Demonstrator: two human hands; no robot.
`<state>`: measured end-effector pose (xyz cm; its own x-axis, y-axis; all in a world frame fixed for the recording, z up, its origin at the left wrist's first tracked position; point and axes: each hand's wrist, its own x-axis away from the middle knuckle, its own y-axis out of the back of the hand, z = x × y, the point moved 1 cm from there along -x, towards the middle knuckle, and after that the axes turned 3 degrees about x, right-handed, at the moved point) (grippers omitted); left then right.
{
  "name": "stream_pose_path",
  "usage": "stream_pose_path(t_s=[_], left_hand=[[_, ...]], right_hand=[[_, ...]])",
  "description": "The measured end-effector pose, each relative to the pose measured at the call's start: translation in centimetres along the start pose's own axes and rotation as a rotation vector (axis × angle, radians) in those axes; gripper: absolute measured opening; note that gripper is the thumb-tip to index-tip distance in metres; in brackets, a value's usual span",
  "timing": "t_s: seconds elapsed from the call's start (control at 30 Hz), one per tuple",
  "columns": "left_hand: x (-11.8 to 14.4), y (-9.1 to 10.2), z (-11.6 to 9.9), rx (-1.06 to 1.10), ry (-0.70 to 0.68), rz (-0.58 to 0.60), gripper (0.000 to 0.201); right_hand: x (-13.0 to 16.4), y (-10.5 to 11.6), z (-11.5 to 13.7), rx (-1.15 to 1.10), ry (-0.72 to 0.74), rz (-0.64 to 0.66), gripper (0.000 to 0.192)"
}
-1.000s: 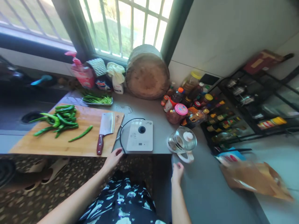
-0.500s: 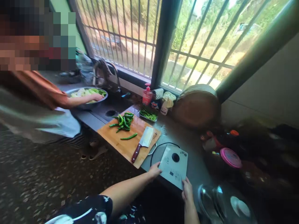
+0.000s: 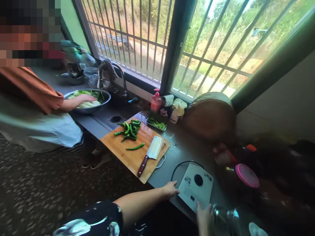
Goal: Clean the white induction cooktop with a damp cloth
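Note:
A flat white corded hot plate (image 3: 203, 190), apparently an induction cooker, lies on the counter with a dark disc and flower prints on top. My left hand (image 3: 171, 189) grips its left edge near the front corner. At the front right edge, my right hand (image 3: 203, 214) has hold of it too, fingers slightly blurred. To the left is a wooden cutting board (image 3: 118, 142) bearing a pile of green chili peppers (image 3: 131, 129), one separate pepper (image 3: 135, 147) and a cleaver (image 3: 154, 149) with a dark red handle.
Another person's hand (image 3: 85, 98) is in a metal basin (image 3: 108, 100) of leafy vegetables beside the sink (image 3: 118, 109). Behind the board stand a tray of cut green stalks (image 3: 157, 124) and a pink soap bottle (image 3: 156, 101). Glassware (image 3: 225, 214) and a pink lid (image 3: 247, 176) are on the right.
The hot plate has shifted right along the counter, away from the cutting board, with both my hands at its edges. The other person's hand has moved left within the basin.

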<state>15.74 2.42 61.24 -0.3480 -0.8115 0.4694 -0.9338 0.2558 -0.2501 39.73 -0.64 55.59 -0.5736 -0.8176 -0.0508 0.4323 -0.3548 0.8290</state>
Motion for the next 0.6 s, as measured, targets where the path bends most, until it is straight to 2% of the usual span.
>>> stream_pose_path(t_s=[0.07,0.1,0.17,0.23,0.33,0.4,0.5,0.6], left_hand=[[1.9,2.8,-0.4,0.007,0.084,-0.078,0.056],[3.3,4.7,-0.9,0.041,0.132,-0.104,0.053],[6.7,9.1,-2.1,0.153,0.202,-0.159,0.047],[10.7,14.3,-3.6,0.238,0.164,-0.286,0.042],[16.3,22.5,-5.3,0.289,0.055,-0.512,0.04],[19.0,28.1,-5.9,0.332,0.028,-0.646,0.045],[20.9,36.2,-6.6,0.382,0.022,-0.759,0.055],[21.0,43.5,-7.5,0.392,0.01,-0.804,0.06]], right_hand=[[1.2,-0.3,2.2,0.008,0.2,-0.094,0.089],[1.7,-0.8,3.7,-0.006,0.288,-0.1,0.084],[2.6,-2.3,7.5,-0.051,0.422,-0.039,0.073],[3.3,-4.5,12.4,-0.093,0.534,0.055,0.063],[4.3,-8.6,21.4,-0.122,0.717,0.194,0.05],[5.2,-11.4,27.9,-0.148,0.844,0.287,0.043],[6.4,-15.9,38.2,-0.194,0.974,0.406,0.04],[6.9,-20.8,49.0,-0.21,1.024,0.503,0.04]])
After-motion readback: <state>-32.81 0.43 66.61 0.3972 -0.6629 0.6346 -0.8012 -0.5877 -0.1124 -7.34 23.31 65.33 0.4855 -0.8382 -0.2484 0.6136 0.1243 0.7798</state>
